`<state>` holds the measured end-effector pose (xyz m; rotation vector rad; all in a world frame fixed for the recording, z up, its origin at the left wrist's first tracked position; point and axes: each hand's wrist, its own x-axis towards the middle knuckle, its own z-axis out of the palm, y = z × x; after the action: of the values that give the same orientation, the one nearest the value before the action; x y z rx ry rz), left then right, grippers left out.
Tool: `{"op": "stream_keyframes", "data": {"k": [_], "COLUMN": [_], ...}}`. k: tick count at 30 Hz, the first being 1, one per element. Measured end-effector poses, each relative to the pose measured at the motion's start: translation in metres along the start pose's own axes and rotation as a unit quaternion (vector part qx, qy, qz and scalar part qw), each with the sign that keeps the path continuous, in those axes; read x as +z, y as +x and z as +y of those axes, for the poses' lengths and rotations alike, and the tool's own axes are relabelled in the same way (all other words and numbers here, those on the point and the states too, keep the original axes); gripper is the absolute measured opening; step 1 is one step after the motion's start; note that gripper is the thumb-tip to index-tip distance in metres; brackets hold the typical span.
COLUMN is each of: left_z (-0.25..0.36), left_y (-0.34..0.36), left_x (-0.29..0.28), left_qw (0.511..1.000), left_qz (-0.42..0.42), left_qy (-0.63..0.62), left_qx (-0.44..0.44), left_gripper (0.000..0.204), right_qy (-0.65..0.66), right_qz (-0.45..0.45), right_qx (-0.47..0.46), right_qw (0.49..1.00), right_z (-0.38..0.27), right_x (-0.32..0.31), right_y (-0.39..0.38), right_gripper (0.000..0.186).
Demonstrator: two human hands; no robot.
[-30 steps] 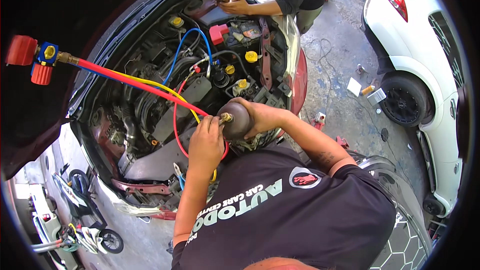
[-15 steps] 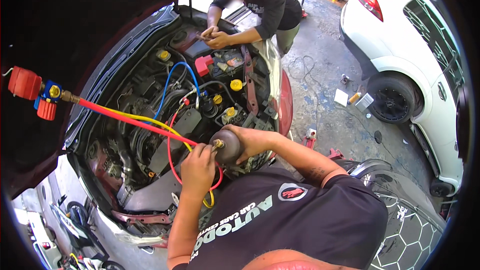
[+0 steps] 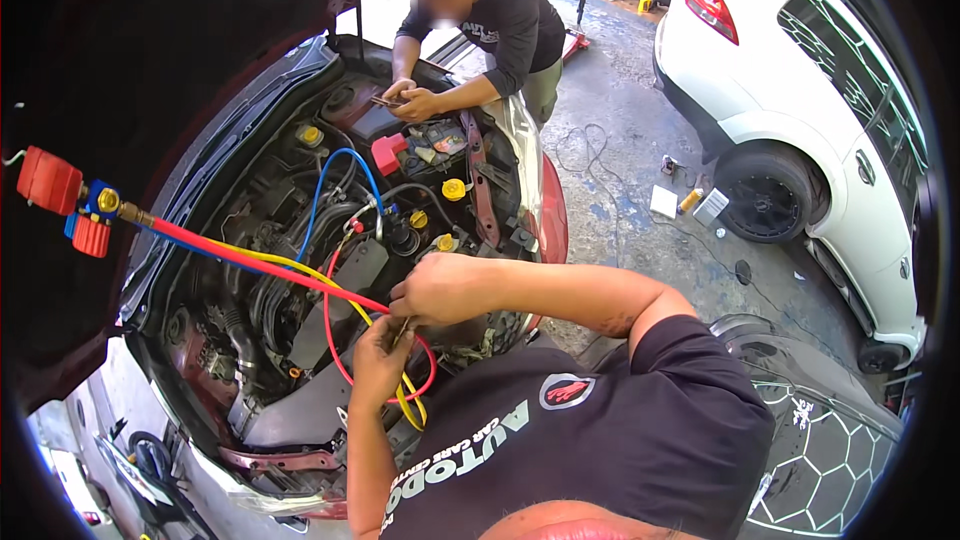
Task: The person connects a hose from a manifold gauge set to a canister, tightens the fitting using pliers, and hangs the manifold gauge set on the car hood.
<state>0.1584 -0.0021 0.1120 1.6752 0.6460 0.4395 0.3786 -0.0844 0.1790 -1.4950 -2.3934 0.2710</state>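
Over the front of an open car engine bay, my two hands meet close to my chest. My right hand (image 3: pixel 450 288) reaches in from the right with its fingers closed in a pinch. Just below it, my left hand (image 3: pixel 378 358) is closed too, and a small brass fitting (image 3: pixel 402 328) shows between the fingertips of both. A thick red hose (image 3: pixel 270 268) runs to the hands from a hanging gauge manifold (image 3: pixel 92 210) with red and blue parts. A yellow hose (image 3: pixel 345 302) crosses it and loops below my left hand. No dark canister shows now.
The raised hood (image 3: pixel 150 60) overhangs the left side. A blue hose (image 3: pixel 340 153) arches over the engine. Across the bay a co-worker (image 3: pixel 500 30) leans on the fender, holding a phone-like object. A white car (image 3: pixel 790 130) stands at right; small boxes (image 3: pixel 710 207) lie near its wheel.
My right hand has come off the side of the dark round canister and over to my left hand's fingertips; the canister has gone from sight. The view has shifted slightly.
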Motion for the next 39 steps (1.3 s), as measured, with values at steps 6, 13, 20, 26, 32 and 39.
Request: {"op": "stream_keyframes", "data": {"k": [6,13,20,26,32,39], "left_z": [-0.005,0.000,-0.011,-0.026,-0.021,-0.019], "left_y": [-0.009,-0.009,-0.012,-0.005,-0.011,-0.014], "left_x": [-0.001,-0.003,0.014,0.007,0.001,0.007], "left_qw": [0.996,0.996,0.981,0.958,0.995,0.993], "left_qz": [0.028,0.026,0.100,0.123,0.034,0.046], "left_qy": [0.017,0.082,0.132,0.167,0.091,0.106], "left_qx": [-0.080,-0.021,0.097,0.196,0.016,0.028], "left_gripper": [0.026,0.026,0.019,0.019,0.021,0.020], "right_qy": [-0.082,-0.056,-0.075,-0.059,-0.026,-0.042], "right_qz": [-0.046,-0.074,-0.136,-0.068,-0.072,-0.102], "right_qx": [0.052,0.070,0.083,0.072,0.080,0.007], "right_qw": [0.994,0.993,0.984,0.993,0.994,0.994], "right_z": [-0.006,-0.008,-0.011,-0.008,-0.003,0.000], "right_x": [0.013,0.008,0.004,0.012,0.011,0.007], "right_y": [0.017,0.017,0.025,0.015,0.013,0.014], "right_gripper": [0.021,0.019,0.020,0.017,0.018,0.025]}}
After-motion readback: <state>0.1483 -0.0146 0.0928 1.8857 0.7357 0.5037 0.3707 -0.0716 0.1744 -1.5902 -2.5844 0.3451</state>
